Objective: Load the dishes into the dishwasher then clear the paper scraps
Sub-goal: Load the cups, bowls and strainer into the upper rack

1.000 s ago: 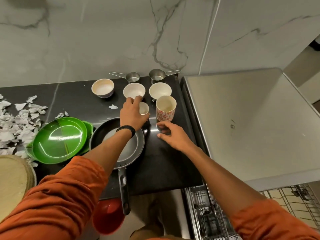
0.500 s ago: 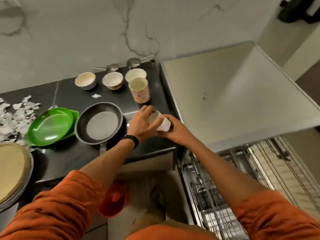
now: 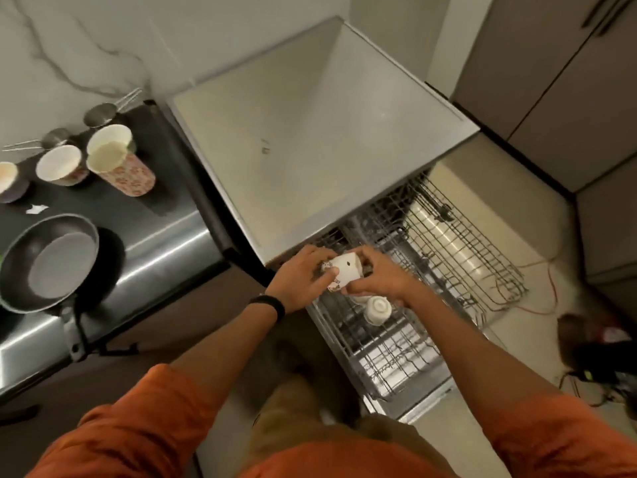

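Kitchen view on my feed: dark counter (image 3: 162, 236) down the left, dishwasher (image 3: 310, 139) open in the middle. Closest to the camera, along the bottom of the frame, are the orange sleeves (image 3: 138, 426). Just past them the lower rack (image 3: 396, 360) is pulled out, with one upside-down white cup (image 3: 378, 309) sitting in it. Right above that, dead centre, both hands are on a little patterned cup (image 3: 346, 272). The left hand (image 3: 303, 277) has fingers and thumb curled round its left side, and the right hand (image 3: 379, 281) grips the other side. It's tipped on its side over the rack; whether it touches the wires I can't tell, it's a bit blurry. Further out at middle left, a frying pan (image 3: 51, 263) sits on the counter, handle pointing toward the bottom of the frame. Beyond it there's a paper scrap (image 3: 36, 209), then a flowery tumbler (image 3: 120, 170), some bowls (image 3: 58, 165) and metal measuring cups (image 3: 100, 113) by the marble wall (image 3: 86, 46), upper left.
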{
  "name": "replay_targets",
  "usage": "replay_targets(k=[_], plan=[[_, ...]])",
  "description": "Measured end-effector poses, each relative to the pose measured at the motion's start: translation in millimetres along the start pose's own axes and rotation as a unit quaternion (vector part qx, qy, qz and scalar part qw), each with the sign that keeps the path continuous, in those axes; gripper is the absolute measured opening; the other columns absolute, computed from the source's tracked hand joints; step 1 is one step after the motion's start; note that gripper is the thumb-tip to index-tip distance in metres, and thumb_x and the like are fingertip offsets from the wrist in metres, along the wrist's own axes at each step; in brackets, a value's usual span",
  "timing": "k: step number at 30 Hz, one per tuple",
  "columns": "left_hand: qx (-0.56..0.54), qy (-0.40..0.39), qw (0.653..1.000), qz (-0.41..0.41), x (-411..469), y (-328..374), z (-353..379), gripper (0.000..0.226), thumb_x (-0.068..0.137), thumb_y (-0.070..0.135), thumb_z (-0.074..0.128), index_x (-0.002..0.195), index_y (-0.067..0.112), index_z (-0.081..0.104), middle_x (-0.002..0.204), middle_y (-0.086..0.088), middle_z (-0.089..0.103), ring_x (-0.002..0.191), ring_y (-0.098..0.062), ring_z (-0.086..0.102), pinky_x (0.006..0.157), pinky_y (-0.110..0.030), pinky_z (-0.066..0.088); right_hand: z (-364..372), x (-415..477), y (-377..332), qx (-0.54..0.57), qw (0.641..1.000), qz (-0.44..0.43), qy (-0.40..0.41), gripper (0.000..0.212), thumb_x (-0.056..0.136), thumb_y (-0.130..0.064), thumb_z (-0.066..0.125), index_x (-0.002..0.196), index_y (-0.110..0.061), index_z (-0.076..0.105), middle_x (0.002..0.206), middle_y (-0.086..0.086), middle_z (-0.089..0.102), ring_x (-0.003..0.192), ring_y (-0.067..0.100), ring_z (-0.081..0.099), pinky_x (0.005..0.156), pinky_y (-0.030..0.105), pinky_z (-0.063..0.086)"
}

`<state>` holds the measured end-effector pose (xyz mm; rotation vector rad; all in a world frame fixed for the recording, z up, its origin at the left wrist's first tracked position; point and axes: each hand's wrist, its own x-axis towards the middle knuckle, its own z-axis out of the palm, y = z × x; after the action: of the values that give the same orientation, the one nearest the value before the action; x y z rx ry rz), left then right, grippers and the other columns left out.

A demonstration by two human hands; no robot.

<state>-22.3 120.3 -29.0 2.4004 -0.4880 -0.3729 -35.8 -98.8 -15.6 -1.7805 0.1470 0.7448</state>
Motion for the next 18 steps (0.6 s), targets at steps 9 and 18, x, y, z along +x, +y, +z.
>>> replay_targets(k=[9,18], plan=[[-0.085,0.020,0.985,-0.148,29,-12,78,0.041,0.099,0.040,0.056,0.133,0.020,0.063,0.122,0.000,0.067,0.108,-0.017,0.062,0.094,-0.036,0.052,-4,61,56,-0.108,0.992,0.008,0.071,0.072,0.065,-0.005,0.088,0.128,-0.016,0.054,0.113,0.000,0.063,0.107,0.022,0.061,0.090,0.036,0.051],[-0.219,0.094,0.909,-0.343,103,-77,105,0.039,0.098,0.047,0.059,0.122,0.016,0.066,0.118,-0.005,0.071,0.107,-0.021,0.065,0.086,-0.029,0.049,-5,191,76,-0.039,0.995,-0.014,0.094,0.036,0.095,-0.004,0.067,0.130,0.003,0.060,0.103,0.004,0.066,0.078,-0.013,0.063,0.072,0.006,0.047]])
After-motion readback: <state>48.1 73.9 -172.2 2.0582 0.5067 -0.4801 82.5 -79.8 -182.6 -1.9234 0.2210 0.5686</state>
